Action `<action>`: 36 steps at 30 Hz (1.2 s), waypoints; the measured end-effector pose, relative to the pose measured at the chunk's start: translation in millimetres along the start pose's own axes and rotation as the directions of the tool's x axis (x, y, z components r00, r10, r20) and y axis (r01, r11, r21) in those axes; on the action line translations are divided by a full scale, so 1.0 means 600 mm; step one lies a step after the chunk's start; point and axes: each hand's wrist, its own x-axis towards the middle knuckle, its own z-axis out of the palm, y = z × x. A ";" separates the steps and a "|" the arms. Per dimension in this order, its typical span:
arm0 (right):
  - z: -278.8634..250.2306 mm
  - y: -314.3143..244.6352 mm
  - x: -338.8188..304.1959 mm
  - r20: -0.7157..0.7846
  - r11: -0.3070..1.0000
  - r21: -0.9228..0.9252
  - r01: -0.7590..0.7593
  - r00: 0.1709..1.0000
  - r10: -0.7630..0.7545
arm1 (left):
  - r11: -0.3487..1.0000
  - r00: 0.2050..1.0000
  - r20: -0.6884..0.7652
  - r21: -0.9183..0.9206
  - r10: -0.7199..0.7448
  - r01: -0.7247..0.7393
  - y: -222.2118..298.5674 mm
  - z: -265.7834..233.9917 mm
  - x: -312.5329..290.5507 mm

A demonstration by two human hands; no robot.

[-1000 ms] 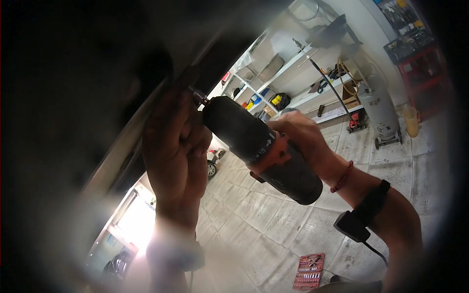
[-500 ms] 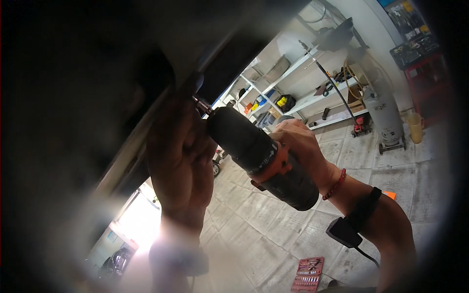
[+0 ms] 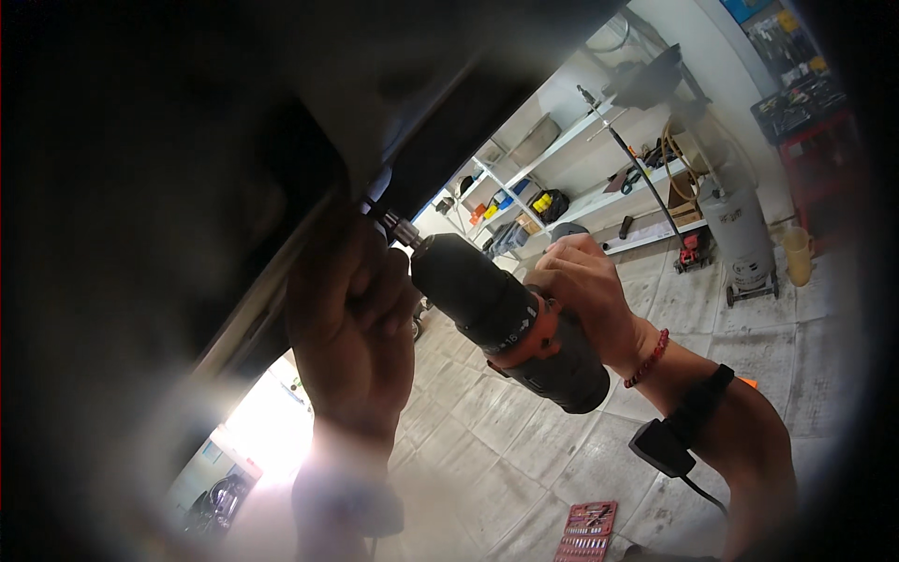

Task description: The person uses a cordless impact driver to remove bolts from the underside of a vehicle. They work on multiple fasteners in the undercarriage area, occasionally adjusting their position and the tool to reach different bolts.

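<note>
A black and orange cordless drill (image 3: 524,337) is in my right hand (image 3: 590,290), whose fingers are closed round its grip, mostly behind the drill body. From its chuck a metal socket bit (image 3: 401,229) points up and left toward the dark overhanging panel (image 3: 426,140). My left hand (image 3: 351,309) is in shadow under the panel's edge, close beside the bit. Its fingers are curled, and anything between them is lost in the dark. The spot where the bit's tip meets the panel is too dark to make out.
White shelves (image 3: 585,192) with assorted items stand against the back wall. Right of them are a grey tank (image 3: 740,234) on wheels, a yellowish jug (image 3: 798,256) and a red tool cart (image 3: 819,155). A red socket set case (image 3: 587,534) lies open on the tiled floor.
The drill and my right hand have shifted slightly down and right. More of the metal bit shows now. My left hand stays curled in nearly the same place.
</note>
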 end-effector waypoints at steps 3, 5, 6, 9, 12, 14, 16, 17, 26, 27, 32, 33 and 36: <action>-0.006 0.002 -0.005 0.013 0.999 -0.040 -0.005 1.000 0.006 | 0.999 0.999 -0.041 -0.039 -0.036 0.034 0.001 0.010 -0.003; -0.010 0.000 -0.005 0.017 0.999 -0.048 -0.016 1.000 0.016 | 0.999 0.999 -0.038 -0.026 -0.032 0.031 -0.001 0.007 -0.002; -0.012 -0.001 -0.006 0.018 0.999 -0.049 -0.021 1.000 0.022 | 0.999 0.999 -0.039 -0.017 -0.031 0.030 -0.002 0.006 -0.002; -0.013 -0.004 -0.002 0.028 0.998 -0.058 -0.015 0.999 0.016 | 0.998 1.000 -0.011 0.056 0.008 -0.007 0.002 0.012 -0.005; -0.017 -0.003 -0.004 0.035 0.998 -0.052 -0.027 0.999 0.029 | 0.997 0.998 -0.057 0.073 0.029 -0.025 -0.004 0.018 -0.005; -0.020 -0.004 -0.006 0.032 0.998 -0.060 -0.031 0.999 0.033 | 0.994 0.997 -0.051 0.100 0.049 -0.044 -0.009 0.022 -0.005; -0.022 -0.003 -0.006 0.034 0.998 -0.054 -0.032 0.999 0.034 | 0.995 0.997 -0.064 0.095 0.047 -0.041 -0.011 0.024 -0.003; -0.023 -0.003 -0.005 0.037 0.999 -0.044 -0.031 0.999 0.033 | 0.997 0.996 -0.079 0.076 0.035 -0.029 -0.011 0.023 -0.002; -0.033 -0.020 -0.019 0.089 0.992 -0.116 -0.056 0.994 0.067 | 0.991 0.922 -0.386 0.136 0.041 0.013 -0.021 0.058 -0.015; -0.037 -0.021 -0.026 0.090 0.991 -0.115 -0.062 0.993 0.072 | 0.988 0.913 -0.404 0.152 0.055 0.007 -0.026 0.061 -0.018; -0.067 -0.032 -0.046 0.114 0.988 -0.140 -0.064 0.990 0.081 | 0.995 0.962 -0.270 -0.102 -0.028 0.000 -0.044 0.058 -0.032; -0.074 -0.034 -0.048 0.115 0.986 -0.151 -0.066 0.990 0.084 | 0.985 0.965 -0.257 -0.171 -0.045 0.001 -0.050 0.059 -0.033; -0.101 -0.028 -0.042 0.171 0.971 -0.238 -0.007 0.984 0.049 | 0.964 0.971 -0.223 -0.264 -0.086 0.025 -0.055 0.064 -0.033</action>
